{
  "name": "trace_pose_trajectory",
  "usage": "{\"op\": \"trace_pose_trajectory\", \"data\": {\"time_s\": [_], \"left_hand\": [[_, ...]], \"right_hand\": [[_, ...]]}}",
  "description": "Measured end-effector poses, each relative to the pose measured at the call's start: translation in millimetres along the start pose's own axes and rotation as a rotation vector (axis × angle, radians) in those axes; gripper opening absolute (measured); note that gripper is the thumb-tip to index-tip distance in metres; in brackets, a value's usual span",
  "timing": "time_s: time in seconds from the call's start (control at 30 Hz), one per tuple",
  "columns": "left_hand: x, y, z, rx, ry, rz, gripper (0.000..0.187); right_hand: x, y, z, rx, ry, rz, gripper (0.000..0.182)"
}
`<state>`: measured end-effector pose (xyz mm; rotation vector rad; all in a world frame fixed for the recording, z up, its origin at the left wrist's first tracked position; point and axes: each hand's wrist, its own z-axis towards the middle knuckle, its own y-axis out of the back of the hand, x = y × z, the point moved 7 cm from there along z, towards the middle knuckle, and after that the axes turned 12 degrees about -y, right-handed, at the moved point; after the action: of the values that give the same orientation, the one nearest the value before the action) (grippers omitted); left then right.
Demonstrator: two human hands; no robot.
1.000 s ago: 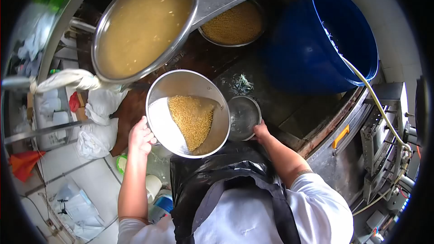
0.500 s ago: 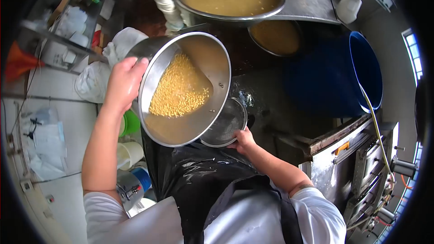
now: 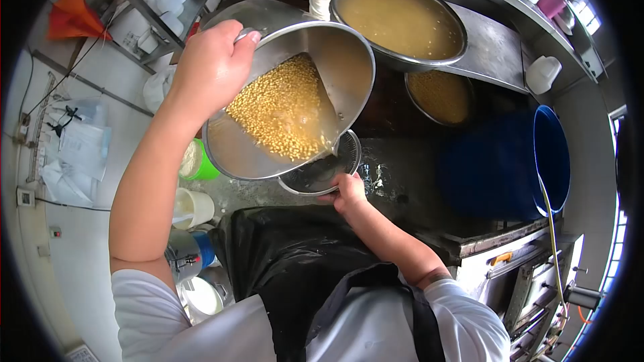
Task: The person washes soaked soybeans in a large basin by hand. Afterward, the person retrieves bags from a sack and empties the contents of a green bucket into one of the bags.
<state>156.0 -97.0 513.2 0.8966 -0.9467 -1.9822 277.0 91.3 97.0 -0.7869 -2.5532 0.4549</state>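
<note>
My left hand is closed around the handle of a large metal pot, which is tipped steeply toward the lower right. Inside it lie yellow soaked beans with cloudy water, and liquid runs over the lower rim. Below that rim is a round fine-mesh sieve, partly hidden by the pot. My right hand grips the sieve's near right edge. The sieve seems to catch the flow; what lies in it is hard to make out.
A big basin of cloudy liquid stands at the back beside a metal counter. Below it sits another bowl of beans. A blue barrel lies to the right, and a green bucket and a cream bucket to the left.
The pot has tipped further, and its beans have slid toward the lower rim, where liquid spills over. My right hand still holds the sieve under it. The head view has shifted.
</note>
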Motion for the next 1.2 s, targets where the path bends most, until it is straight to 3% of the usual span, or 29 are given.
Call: {"op": "trace_pose_trajectory", "data": {"time_s": [0.37,1.2], "left_hand": [[-24.9,30.6,-22.1,-0.117,-0.041,0.067,0.031],[-167.6,96.5,-70.3,-0.303,-0.302,0.329,0.018]], "right_hand": [[22.1,-9.9,-15.1,0.079,0.048,0.016,0.065],[49.3,-36.0,-53.0,0.315,0.109,0.045,0.066]]}}
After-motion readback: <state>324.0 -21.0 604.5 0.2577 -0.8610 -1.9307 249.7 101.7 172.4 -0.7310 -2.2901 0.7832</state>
